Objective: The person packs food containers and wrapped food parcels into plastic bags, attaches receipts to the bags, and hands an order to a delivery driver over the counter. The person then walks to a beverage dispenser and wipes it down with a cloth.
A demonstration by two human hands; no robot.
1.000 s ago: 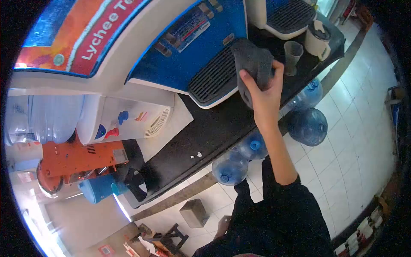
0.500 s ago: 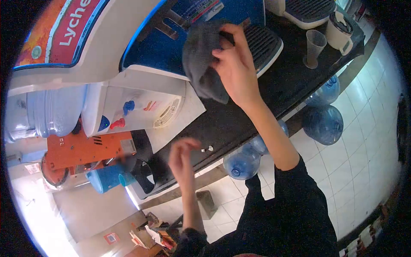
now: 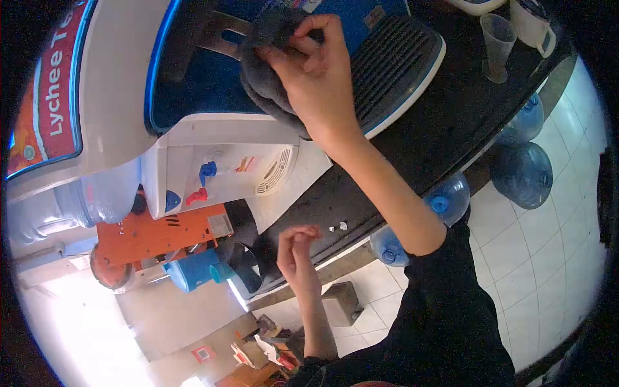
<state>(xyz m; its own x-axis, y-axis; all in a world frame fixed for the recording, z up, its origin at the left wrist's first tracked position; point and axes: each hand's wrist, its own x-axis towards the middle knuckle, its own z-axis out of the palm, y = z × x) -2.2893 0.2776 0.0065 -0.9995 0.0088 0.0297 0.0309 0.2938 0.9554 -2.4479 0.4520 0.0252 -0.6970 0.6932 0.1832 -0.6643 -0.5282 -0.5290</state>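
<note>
My right hand is closed on a dark grey cloth. It presses the cloth toward the blue inner panel of a drink dispenser, beside a metal bracket. The black ribbed drip tray lies just right of this hand. Partly bunched, the cloth hides some of the panel behind it. Below, my left hand hangs in the air near the counter edge, its fingers loosely bent and nothing visible in them. Two small white bits lie on the black counter close to its fingertips.
A white water dispenser with blue and red taps stands beside the drink machine. A clear plastic cup and a white mug sit at the counter's far end. Large blue water bottles lie on the tiled floor below.
My right hand has moved the grey cloth up and left across the dispenser, closer to the metal bracket. The camera view has shifted; my left hand stays raised near the counter edge.
</note>
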